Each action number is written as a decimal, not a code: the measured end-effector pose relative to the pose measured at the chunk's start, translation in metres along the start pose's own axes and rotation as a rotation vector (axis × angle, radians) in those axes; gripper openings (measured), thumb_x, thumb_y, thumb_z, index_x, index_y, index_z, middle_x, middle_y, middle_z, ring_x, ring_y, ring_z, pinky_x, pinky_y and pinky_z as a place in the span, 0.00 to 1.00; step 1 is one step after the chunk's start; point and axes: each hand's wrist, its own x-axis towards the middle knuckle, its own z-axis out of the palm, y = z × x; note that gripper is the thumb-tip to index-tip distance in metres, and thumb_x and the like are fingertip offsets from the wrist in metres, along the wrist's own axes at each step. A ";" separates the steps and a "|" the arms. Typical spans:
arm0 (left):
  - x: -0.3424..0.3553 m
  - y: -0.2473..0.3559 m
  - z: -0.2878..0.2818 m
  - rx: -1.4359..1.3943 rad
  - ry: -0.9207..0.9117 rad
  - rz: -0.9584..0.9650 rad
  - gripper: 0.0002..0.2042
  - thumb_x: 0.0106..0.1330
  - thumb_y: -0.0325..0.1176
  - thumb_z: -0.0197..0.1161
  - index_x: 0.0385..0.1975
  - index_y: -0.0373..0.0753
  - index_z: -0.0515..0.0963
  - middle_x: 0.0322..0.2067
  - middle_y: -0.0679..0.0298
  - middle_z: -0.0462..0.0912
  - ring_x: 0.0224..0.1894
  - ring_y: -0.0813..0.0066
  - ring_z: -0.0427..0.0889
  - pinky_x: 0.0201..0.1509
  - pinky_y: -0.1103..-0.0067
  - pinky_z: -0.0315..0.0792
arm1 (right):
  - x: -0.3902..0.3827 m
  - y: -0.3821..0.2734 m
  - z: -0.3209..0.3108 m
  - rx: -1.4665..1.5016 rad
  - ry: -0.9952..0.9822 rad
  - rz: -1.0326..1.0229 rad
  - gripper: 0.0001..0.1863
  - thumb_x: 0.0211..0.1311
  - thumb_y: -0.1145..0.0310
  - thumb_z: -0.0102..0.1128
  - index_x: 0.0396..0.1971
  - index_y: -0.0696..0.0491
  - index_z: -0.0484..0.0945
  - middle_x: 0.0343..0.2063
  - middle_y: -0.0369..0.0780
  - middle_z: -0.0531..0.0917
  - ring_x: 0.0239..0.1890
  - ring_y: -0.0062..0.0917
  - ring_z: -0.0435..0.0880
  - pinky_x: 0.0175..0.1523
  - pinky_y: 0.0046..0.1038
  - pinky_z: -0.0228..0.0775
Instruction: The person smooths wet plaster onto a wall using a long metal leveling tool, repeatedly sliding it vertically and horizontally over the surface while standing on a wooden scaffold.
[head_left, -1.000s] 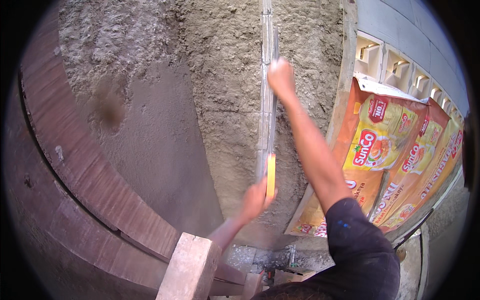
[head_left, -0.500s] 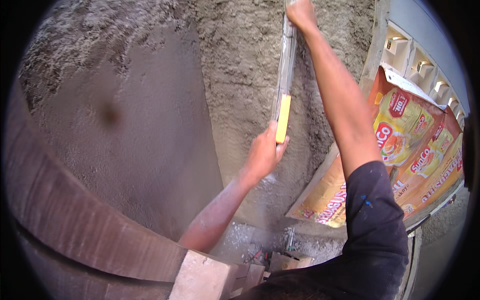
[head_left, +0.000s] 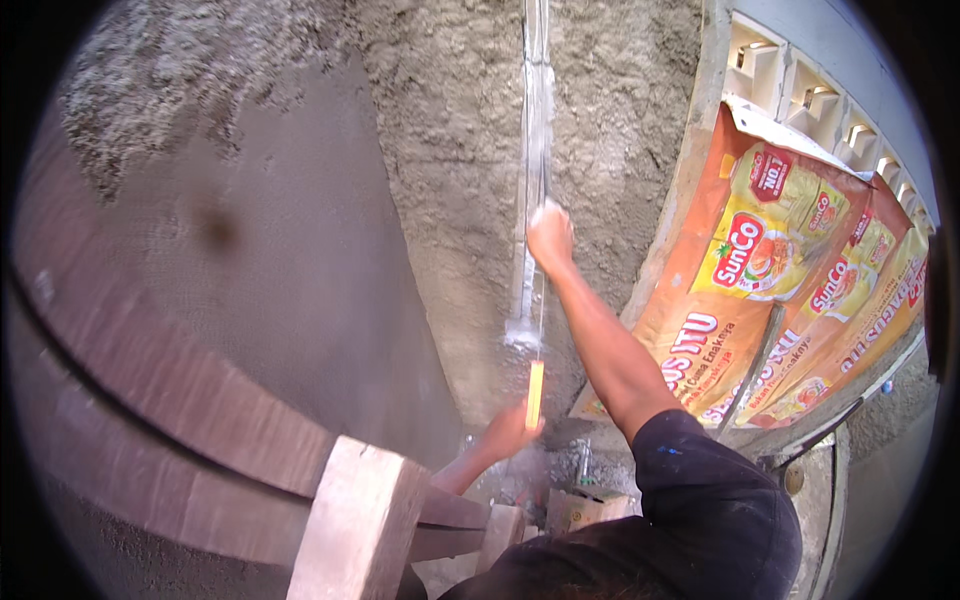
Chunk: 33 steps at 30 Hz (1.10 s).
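Observation:
A long thin metal bar with a yellow end piece lies upright along a pale strip in rough plaster. My right hand is closed round its upper part, my arm reaching in from the lower right. Lower down, my left hand grips the bar at the yellow piece, its fingers partly hidden and blurred. White material shows at the bottom of the strip between my hands.
Smoother grey plaster covers the left wall. Curved wooden planks and a pale timber post occupy the lower left. At right hangs an orange printed sheet below pierced blocks. Debris lies at the bottom.
Both hands and the bar moved up about half a second ago and are now lower in view than in either earlier frame. The view itself has shifted slightly too.

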 end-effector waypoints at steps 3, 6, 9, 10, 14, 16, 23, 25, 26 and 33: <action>-0.004 0.001 -0.016 -0.006 0.054 0.204 0.26 0.66 0.45 0.59 0.56 0.34 0.66 0.35 0.42 0.80 0.35 0.39 0.80 0.38 0.55 0.73 | 0.019 -0.037 -0.021 0.105 0.111 -0.111 0.13 0.61 0.67 0.49 0.38 0.60 0.76 0.40 0.56 0.80 0.46 0.53 0.79 0.51 0.50 0.70; 0.035 0.049 -0.078 0.017 0.251 0.284 0.24 0.66 0.45 0.59 0.54 0.34 0.66 0.33 0.42 0.80 0.34 0.39 0.80 0.36 0.56 0.73 | 0.069 -0.109 -0.075 0.139 0.150 -0.265 0.12 0.60 0.69 0.49 0.35 0.63 0.76 0.34 0.58 0.81 0.41 0.55 0.80 0.47 0.50 0.72; 0.073 0.122 -0.161 0.044 0.363 0.344 0.18 0.66 0.41 0.61 0.45 0.34 0.68 0.30 0.42 0.80 0.34 0.39 0.79 0.34 0.56 0.73 | 0.132 -0.216 -0.144 0.114 0.235 -0.272 0.16 0.56 0.68 0.51 0.38 0.62 0.81 0.41 0.59 0.82 0.46 0.53 0.81 0.52 0.47 0.73; 0.087 0.155 -0.176 0.049 0.389 0.383 0.16 0.66 0.40 0.61 0.42 0.34 0.68 0.29 0.42 0.80 0.34 0.39 0.79 0.34 0.55 0.72 | 0.169 -0.224 -0.164 0.138 0.234 -0.242 0.16 0.56 0.68 0.52 0.39 0.61 0.82 0.42 0.58 0.82 0.48 0.51 0.81 0.53 0.47 0.73; 0.106 0.191 -0.197 0.022 0.472 0.402 0.15 0.65 0.38 0.62 0.39 0.32 0.68 0.26 0.41 0.79 0.31 0.38 0.79 0.33 0.55 0.72 | 0.219 -0.233 -0.173 0.150 0.206 -0.165 0.16 0.56 0.68 0.53 0.41 0.59 0.83 0.46 0.55 0.82 0.52 0.49 0.80 0.57 0.45 0.70; 0.102 0.173 -0.186 0.016 0.500 0.362 0.15 0.64 0.37 0.62 0.39 0.31 0.68 0.25 0.41 0.79 0.30 0.38 0.79 0.33 0.56 0.72 | 0.206 -0.226 -0.159 0.110 0.215 -0.143 0.16 0.56 0.68 0.54 0.42 0.59 0.83 0.46 0.54 0.82 0.52 0.48 0.80 0.58 0.45 0.70; 0.026 0.092 -0.096 0.044 0.247 0.166 0.17 0.64 0.36 0.61 0.45 0.32 0.68 0.25 0.44 0.80 0.30 0.44 0.81 0.33 0.61 0.74 | 0.087 -0.118 -0.073 0.020 0.109 -0.001 0.15 0.56 0.70 0.52 0.40 0.60 0.82 0.43 0.58 0.81 0.49 0.54 0.80 0.55 0.49 0.71; 0.006 0.076 -0.075 -0.055 0.110 0.141 0.17 0.64 0.37 0.61 0.46 0.32 0.68 0.25 0.46 0.80 0.29 0.44 0.81 0.32 0.61 0.74 | 0.050 -0.083 -0.054 -0.004 0.066 0.024 0.14 0.57 0.70 0.52 0.38 0.61 0.81 0.41 0.59 0.82 0.47 0.56 0.80 0.53 0.50 0.71; 0.003 0.077 -0.077 -0.047 0.110 0.174 0.17 0.64 0.37 0.61 0.46 0.33 0.68 0.25 0.46 0.80 0.29 0.45 0.82 0.32 0.62 0.74 | 0.043 -0.083 -0.056 -0.009 0.051 0.006 0.14 0.57 0.70 0.52 0.37 0.61 0.81 0.40 0.59 0.82 0.46 0.56 0.80 0.53 0.50 0.71; 0.067 0.121 -0.165 0.037 0.423 0.405 0.16 0.64 0.38 0.61 0.43 0.33 0.70 0.27 0.46 0.79 0.30 0.42 0.80 0.34 0.57 0.73 | 0.154 -0.205 -0.142 0.179 0.095 -0.218 0.14 0.54 0.70 0.51 0.31 0.64 0.82 0.37 0.60 0.82 0.44 0.52 0.83 0.51 0.46 0.73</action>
